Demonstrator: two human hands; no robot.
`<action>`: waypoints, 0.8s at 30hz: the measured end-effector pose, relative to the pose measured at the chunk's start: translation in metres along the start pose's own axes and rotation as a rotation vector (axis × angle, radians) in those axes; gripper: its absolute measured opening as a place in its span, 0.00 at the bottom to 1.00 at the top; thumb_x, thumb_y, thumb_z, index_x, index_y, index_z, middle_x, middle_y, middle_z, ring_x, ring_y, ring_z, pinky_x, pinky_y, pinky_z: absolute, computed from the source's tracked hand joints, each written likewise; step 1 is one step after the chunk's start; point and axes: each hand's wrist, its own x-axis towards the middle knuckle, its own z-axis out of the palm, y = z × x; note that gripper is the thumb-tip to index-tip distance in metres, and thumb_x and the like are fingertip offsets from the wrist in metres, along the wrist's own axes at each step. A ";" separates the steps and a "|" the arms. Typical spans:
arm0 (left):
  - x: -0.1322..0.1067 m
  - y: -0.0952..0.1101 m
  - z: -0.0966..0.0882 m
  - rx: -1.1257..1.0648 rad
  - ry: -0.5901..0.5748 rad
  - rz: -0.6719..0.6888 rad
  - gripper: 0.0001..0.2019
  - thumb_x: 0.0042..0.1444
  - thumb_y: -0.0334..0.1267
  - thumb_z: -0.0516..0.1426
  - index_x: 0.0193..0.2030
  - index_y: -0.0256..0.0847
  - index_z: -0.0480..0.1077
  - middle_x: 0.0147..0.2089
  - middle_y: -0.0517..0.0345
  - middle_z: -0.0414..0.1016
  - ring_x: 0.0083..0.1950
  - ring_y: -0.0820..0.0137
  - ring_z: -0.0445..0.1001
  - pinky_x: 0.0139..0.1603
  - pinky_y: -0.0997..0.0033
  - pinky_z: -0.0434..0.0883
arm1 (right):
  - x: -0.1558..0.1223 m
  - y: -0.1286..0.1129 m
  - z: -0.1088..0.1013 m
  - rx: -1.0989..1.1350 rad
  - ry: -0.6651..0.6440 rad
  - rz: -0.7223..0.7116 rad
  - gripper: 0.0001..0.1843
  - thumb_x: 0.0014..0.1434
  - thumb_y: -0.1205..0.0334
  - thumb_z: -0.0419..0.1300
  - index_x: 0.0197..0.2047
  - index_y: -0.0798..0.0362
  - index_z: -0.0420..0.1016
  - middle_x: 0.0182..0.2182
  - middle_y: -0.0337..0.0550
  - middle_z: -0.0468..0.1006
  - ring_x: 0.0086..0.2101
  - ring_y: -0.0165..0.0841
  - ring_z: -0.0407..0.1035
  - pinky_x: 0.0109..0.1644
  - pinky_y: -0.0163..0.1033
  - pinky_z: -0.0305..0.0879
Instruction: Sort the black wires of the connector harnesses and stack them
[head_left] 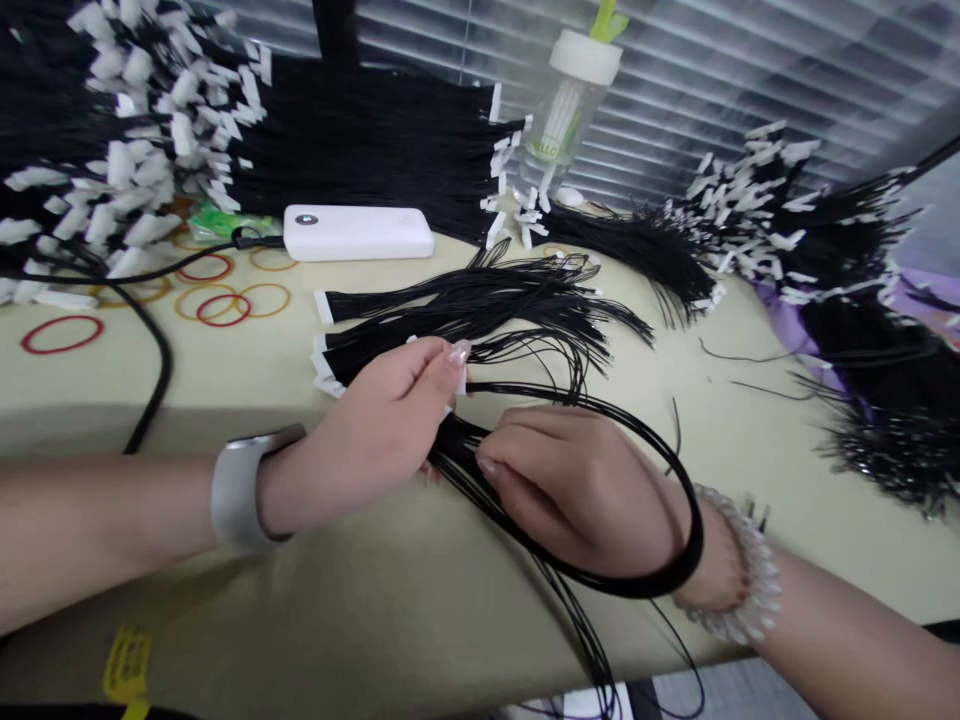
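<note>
My left hand [382,425] is closed, thumb on top, on the white-connector end of a bundle of black wires [652,588]. The wires loop round behind my right wrist and back towards my fingers. Close by, my right hand [589,490] is closed round part of the same bundle, fingers curled inward. Loose wire ends hang down over the table's front edge. Just beyond my hands lie more black wire bundles [480,305] with white connectors at their left ends. My palms hide part of what I grip.
A white power bank [360,232] with a black cable [154,365] lies behind left. Red and yellow rubber bands [62,334] are scattered nearby. A clear bottle [559,120] stands at the back. Wire piles [375,130] line the back; another pile [885,400] is at right.
</note>
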 end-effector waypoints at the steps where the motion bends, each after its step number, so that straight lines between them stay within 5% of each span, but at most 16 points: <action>1: 0.000 0.000 0.000 -0.009 -0.007 -0.009 0.17 0.59 0.48 0.44 0.25 0.40 0.58 0.21 0.65 0.57 0.20 0.77 0.58 0.16 0.81 0.60 | 0.000 0.000 -0.001 0.035 -0.008 0.003 0.10 0.59 0.68 0.46 0.28 0.57 0.64 0.24 0.38 0.62 0.25 0.25 0.53 0.30 0.32 0.52; 12: -0.001 0.001 -0.001 -0.023 -0.035 -0.027 0.16 0.59 0.47 0.44 0.25 0.41 0.57 0.21 0.66 0.56 0.20 0.78 0.58 0.16 0.82 0.59 | 0.001 0.000 0.000 0.129 -0.007 0.032 0.12 0.60 0.67 0.47 0.27 0.57 0.66 0.23 0.37 0.64 0.26 0.23 0.57 0.32 0.31 0.54; 24: 0.001 0.000 0.000 0.045 -0.045 0.012 0.16 0.60 0.45 0.43 0.24 0.40 0.57 0.21 0.66 0.56 0.21 0.78 0.57 0.19 0.80 0.59 | 0.000 -0.002 0.002 -0.091 -0.001 0.033 0.12 0.60 0.64 0.45 0.28 0.56 0.65 0.24 0.37 0.64 0.25 0.24 0.57 0.29 0.32 0.53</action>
